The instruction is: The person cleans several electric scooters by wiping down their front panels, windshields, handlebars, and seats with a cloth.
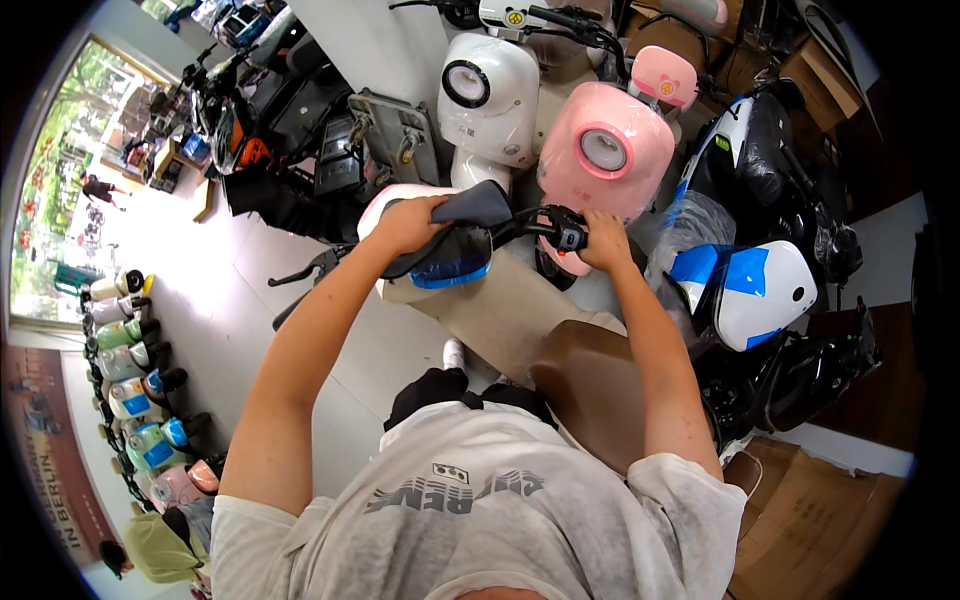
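An electric scooter with a cream body (495, 307) and a brown seat (592, 382) stands in front of me and to my right. My left hand (412, 223) grips the dark grey cover (476, 206) of its handlebar, above a display housing (454, 259) with blue film at its edge. My right hand (604, 240) is closed around the right handlebar grip, beside the black switch housing (568, 231); the grip itself is mostly hidden. The left brake lever (304, 274) sticks out beyond my left forearm.
A white scooter (487, 105) and a pink scooter (607, 150) stand close ahead. A folded platform trolley (394, 139) leans by a pillar. Wrapped scooters crowd the right, near flattened cardboard (810, 510). Small scooters line the left; a person (161, 544) is at lower left.
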`<state>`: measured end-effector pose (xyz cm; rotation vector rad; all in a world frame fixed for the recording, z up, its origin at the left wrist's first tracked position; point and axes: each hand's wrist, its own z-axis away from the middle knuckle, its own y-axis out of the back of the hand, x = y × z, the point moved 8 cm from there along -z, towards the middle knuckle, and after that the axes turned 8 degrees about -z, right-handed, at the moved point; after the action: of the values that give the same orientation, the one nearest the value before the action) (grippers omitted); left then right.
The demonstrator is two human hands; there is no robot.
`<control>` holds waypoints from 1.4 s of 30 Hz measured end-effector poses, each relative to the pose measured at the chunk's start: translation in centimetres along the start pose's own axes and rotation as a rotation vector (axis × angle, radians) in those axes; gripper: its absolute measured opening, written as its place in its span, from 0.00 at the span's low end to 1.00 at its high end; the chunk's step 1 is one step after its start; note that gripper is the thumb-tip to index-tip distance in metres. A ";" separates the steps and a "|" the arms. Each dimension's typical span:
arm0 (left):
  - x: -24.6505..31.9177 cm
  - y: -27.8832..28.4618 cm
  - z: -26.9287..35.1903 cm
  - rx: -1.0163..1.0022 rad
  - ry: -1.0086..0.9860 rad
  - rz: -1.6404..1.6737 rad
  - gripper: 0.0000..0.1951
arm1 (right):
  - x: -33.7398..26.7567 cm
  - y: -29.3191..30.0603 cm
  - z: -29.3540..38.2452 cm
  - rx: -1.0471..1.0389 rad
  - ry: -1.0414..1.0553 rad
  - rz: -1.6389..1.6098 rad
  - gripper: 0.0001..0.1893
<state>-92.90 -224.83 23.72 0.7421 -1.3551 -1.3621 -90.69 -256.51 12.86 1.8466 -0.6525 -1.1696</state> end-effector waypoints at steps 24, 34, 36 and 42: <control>-0.4 -0.5 -0.5 -0.072 0.091 0.011 0.22 | 1.3 -0.5 0.6 -0.120 -0.239 -0.058 0.31; -0.2 -0.2 -0.4 -0.077 0.124 0.001 0.22 | 2.1 -1.1 -0.8 -0.294 -0.072 -0.371 0.40; -0.1 -0.3 -0.4 -0.076 0.112 0.008 0.22 | 2.6 -2.2 -0.9 -0.418 -0.128 -0.532 0.44; -0.4 -0.4 -0.4 -0.048 0.069 -0.010 0.22 | 1.9 -0.9 -0.7 -0.335 -0.238 -0.739 0.40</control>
<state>-92.51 -224.61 23.17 0.7574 -1.2619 -1.3598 -89.26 -257.28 11.39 1.7030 0.1446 -1.8602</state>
